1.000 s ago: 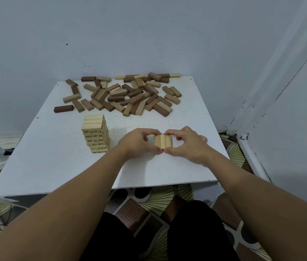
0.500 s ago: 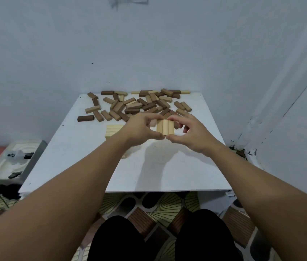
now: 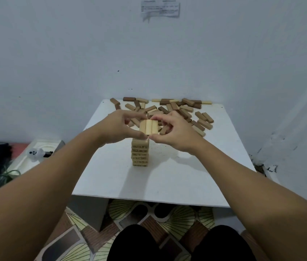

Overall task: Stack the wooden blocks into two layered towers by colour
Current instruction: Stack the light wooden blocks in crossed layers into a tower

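Observation:
A set of three light wooden blocks (image 3: 148, 127) held side by side hangs just above the light tower (image 3: 140, 154), which stands in the middle of the white table (image 3: 196, 178). My left hand (image 3: 119, 129) pinches the set from the left and my right hand (image 3: 175, 131) pinches it from the right. The bottom of the set is level with the tower's top; whether they touch is hidden by my thumbs. A loose heap of light and dark brown blocks (image 3: 184, 113) lies at the table's far side.
The table stands in a corner between the back wall and a wall on the right. A white tray with small items (image 3: 36, 153) sits on the floor to the left, next to cables. Patterned floor shows below the table's near edge.
Both hands lifted the three light blocks off the table and carried them left, over the light tower. The camera view tilted upward.

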The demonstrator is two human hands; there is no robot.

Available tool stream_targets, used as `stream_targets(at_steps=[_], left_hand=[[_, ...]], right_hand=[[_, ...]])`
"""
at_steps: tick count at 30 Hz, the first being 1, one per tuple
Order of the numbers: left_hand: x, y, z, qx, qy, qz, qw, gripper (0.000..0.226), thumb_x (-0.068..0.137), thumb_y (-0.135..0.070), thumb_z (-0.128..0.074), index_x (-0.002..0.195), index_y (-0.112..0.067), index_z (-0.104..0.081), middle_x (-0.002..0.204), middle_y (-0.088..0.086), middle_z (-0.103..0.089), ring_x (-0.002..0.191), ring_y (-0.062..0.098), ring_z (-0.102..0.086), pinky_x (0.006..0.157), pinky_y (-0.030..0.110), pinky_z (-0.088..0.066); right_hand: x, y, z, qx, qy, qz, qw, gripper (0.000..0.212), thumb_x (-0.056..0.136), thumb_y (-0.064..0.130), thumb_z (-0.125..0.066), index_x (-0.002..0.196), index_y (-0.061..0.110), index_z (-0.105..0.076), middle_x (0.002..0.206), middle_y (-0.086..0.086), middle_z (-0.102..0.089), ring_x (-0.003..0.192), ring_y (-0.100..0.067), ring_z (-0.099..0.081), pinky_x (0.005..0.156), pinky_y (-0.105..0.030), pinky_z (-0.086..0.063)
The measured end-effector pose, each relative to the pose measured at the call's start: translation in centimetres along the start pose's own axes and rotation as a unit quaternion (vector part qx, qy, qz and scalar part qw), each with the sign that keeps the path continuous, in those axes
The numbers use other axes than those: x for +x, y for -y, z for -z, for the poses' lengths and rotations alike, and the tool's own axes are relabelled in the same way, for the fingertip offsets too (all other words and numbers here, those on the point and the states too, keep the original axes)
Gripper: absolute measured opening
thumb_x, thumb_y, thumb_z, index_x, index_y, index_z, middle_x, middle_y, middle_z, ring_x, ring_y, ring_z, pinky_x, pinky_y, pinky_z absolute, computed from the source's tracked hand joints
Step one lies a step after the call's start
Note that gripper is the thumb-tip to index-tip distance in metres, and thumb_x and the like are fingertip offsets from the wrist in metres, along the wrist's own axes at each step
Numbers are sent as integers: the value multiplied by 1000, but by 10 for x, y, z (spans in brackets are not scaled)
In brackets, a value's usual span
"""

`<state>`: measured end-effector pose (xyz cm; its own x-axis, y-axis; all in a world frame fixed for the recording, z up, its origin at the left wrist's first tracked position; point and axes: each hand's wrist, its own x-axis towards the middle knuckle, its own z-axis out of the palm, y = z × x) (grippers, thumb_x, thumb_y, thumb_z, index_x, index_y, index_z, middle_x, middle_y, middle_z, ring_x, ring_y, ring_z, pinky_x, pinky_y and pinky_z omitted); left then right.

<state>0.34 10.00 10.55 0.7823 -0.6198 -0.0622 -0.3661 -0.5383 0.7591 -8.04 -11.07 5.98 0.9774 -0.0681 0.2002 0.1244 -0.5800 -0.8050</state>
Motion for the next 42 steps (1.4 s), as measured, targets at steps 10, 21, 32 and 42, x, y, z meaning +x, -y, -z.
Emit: stream_targets(at_steps=[10, 21, 32, 42], left_hand=[[11, 34, 10, 1, 29, 7, 1000, 55, 68, -42, -95, 116, -53, -72, 103, -14, -47, 105, 9, -45, 88, 32, -43], [15, 42, 14, -20, 42, 26, 999, 56, 69, -36, -95, 120, -47, -73, 112, -2, -53, 121, 17, -47, 96, 36, -44], [9, 35, 10, -23, 53, 43, 997, 51, 76, -24, -92, 122, -37, -73, 98, -15, -45, 96, 4, -45, 75, 23, -40], [9, 36, 8, -25, 55, 63, 996, 51, 75, -27, -92, 119, -43, -72, 103, -13, -44, 100, 8, -45, 80, 29, -41]], right_hand=[[18, -5, -18, -23, 41, -31, 998, 50, 72, 55, -87, 118, 52, -67, 107, 16, -44, 95, -1, -48, 95, -32, -46], [28, -9, -24, -11, 49, -48, 998, 53, 75, 46, -90, 122, 45, -68, 108, 13, -45, 94, -7, -49, 93, -32, -50], [22, -13, -25, -23, 63, -65, 996, 50, 75, 50, -89, 120, 47, -68, 113, 7, -47, 103, -10, -50, 93, -31, -49], [21, -12, -27, -16, 66, -74, 995, 48, 76, 49, -88, 120, 46, -69, 116, 3, -47, 105, -10, -49, 84, -27, -47]])
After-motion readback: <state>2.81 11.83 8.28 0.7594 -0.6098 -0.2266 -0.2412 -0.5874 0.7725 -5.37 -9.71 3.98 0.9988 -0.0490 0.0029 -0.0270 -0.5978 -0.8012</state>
